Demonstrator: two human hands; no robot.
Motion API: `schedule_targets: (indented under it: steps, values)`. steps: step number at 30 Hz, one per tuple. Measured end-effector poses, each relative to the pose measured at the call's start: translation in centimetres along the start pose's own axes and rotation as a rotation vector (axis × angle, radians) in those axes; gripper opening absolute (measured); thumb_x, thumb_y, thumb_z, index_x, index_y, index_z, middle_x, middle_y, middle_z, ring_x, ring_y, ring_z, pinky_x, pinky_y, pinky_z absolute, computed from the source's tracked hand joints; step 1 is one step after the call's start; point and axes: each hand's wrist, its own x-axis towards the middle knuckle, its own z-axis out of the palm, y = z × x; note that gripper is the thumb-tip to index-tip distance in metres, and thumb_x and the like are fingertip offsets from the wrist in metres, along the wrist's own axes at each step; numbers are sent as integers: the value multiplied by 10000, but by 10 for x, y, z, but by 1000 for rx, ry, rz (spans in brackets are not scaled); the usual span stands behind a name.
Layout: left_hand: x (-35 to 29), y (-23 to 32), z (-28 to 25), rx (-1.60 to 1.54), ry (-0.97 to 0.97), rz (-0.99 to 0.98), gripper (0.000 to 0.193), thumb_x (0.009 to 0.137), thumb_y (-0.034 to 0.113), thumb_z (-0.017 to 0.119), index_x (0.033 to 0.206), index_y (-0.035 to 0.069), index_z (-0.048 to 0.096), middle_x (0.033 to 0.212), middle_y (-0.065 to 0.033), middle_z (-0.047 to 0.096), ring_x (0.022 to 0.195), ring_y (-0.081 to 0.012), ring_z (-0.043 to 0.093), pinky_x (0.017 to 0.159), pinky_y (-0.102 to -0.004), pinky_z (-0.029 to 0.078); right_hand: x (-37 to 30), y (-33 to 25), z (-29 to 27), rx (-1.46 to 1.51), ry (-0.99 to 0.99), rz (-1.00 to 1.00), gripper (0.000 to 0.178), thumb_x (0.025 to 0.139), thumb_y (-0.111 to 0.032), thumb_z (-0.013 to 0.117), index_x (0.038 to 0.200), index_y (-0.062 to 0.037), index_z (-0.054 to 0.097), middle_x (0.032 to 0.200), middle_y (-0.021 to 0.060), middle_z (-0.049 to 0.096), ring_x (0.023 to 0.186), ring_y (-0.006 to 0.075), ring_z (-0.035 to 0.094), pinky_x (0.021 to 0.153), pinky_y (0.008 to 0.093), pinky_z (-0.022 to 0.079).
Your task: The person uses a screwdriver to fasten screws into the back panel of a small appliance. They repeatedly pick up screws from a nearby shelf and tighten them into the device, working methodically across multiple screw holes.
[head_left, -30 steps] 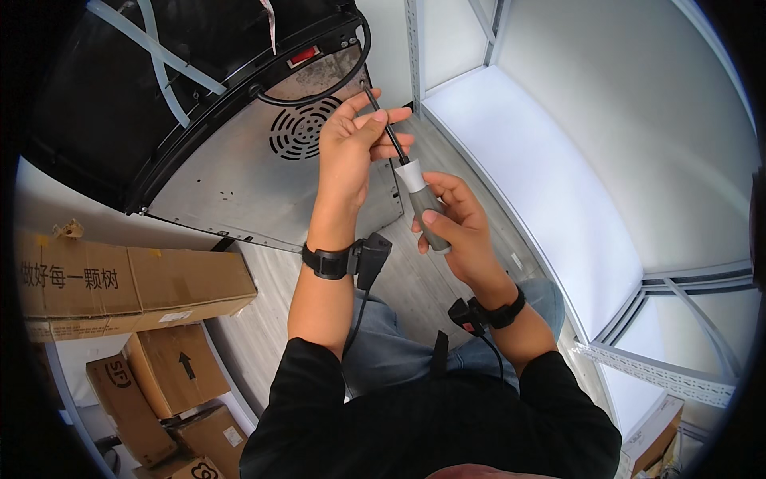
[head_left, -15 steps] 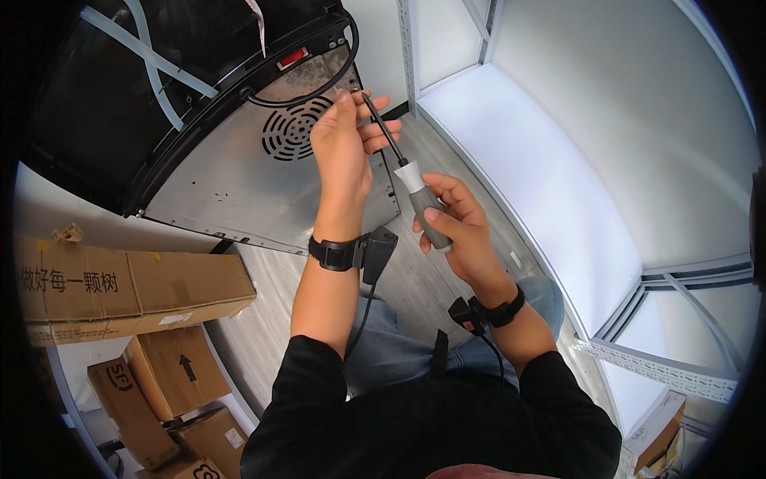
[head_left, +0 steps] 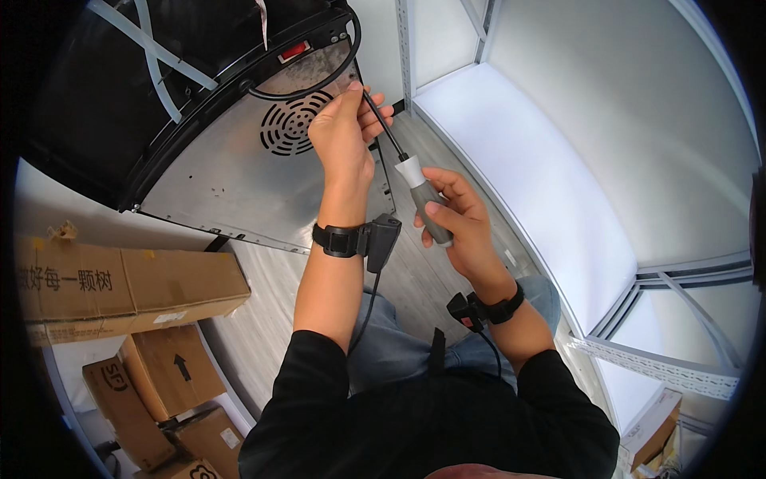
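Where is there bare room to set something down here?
The white shelf between the right hand and the pale wall looks bare; so does the floor between the long carton and the left forearm. Crowded: the smaller cartons at lower left, and around the tip of the screwdriver, with the left hand, black cable and metal panel nearby.

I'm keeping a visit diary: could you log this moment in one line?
Right hand: grips screwdriver by handle | Left hand: near screwdriver's tip, grip unclear | Metal panel: behind left hand | Boxes: at left

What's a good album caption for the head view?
Right hand grips a screwdriver, left hand by its shaft, before a metal panel.
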Motion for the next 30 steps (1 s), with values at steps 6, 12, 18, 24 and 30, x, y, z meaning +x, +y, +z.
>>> schedule_targets:
  steps: [6,12,18,24,30]
  values:
    - [-13,-2,-15,122,-99,-5,195,905,183,507,836,14,577,762,-128,650,636,-215,654,549,-280,533,-16,-3,-23,37,50,40,397,840,-48,564,1234,-37,510,1081,116,558,734,141,586,514,251,461]
    - [-45,-34,-4,363,-309,-143,150,792,148,390,671,77,443,581,-61,473,493,-169,451,466,-278,356,-53,-11,-81,75,121,73,387,840,-45,532,1227,-35,513,1000,102,543,721,157,592,520,253,452]
    - [-74,-121,47,456,-610,-438,249,854,175,373,619,95,387,531,-48,419,450,-161,402,444,-289,313,-98,-15,-147,143,316,65,351,857,-45,508,1208,-29,517,969,87,538,701,146,579,535,242,445]
    - [-114,-214,142,795,-1033,-579,294,957,165,426,905,-41,628,673,-108,623,585,-156,606,531,-256,491,-151,-20,-228,185,602,0,335,856,-52,502,1189,-25,524,931,68,542,673,134,577,504,238,435]
    - [-119,-335,211,884,-1154,-487,227,899,82,547,1064,-39,646,841,-101,661,717,-148,623,665,-261,535,-184,-20,-302,159,898,-30,320,853,-60,479,1163,-31,552,925,118,586,651,152,583,495,249,441]
